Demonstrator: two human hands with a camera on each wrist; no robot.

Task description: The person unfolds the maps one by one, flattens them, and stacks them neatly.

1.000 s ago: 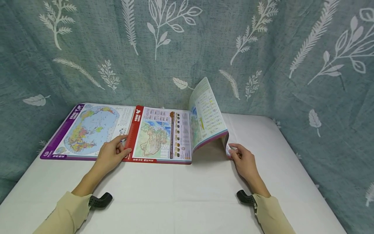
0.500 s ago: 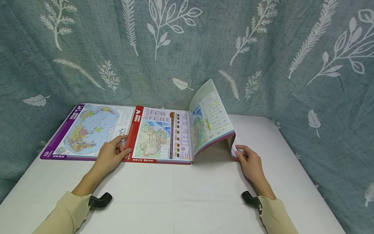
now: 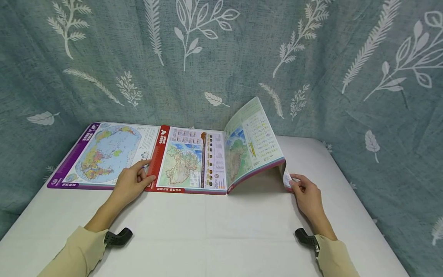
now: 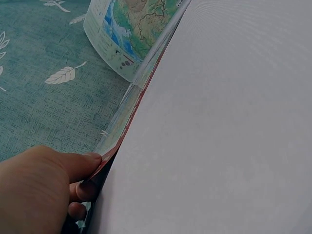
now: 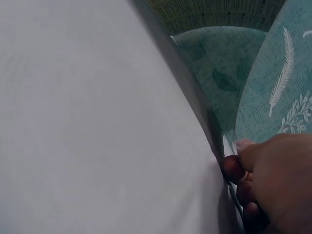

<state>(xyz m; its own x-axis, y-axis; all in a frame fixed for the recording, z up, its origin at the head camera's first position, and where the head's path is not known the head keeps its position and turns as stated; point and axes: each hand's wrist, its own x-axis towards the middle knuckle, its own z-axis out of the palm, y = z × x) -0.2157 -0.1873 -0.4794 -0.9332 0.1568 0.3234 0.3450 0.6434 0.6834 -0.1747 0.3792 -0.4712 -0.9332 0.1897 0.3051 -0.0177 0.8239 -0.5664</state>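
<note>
A red-bordered folding map [image 3: 187, 163] lies partly unfolded on the white table. Its left part rests flat, while the right-hand panel [image 3: 238, 154] slopes upward and bends down again toward the right end. My left hand [image 3: 129, 182] holds the map's near left corner; in the left wrist view the thumb [image 4: 80, 163] lies on top and other fingers curl below the edge. At the right end, my right hand [image 3: 308, 196] pinches the map's lower corner, with thumb and fingertips [image 5: 235, 168] together at the edge in the right wrist view.
A purple-bordered world map [image 3: 110, 154] lies flat to the left, meeting the red border. The white table [image 3: 214, 234] extends in front and to the right. Behind hangs a green leaf-patterned curtain [image 3: 138, 50]. Black cameras [image 3: 119, 236] sit on both wrists.
My right hand has moved to the right, drawing the map's end along. The raised panel has widened and its peak has lowered. My left hand has stayed put.
</note>
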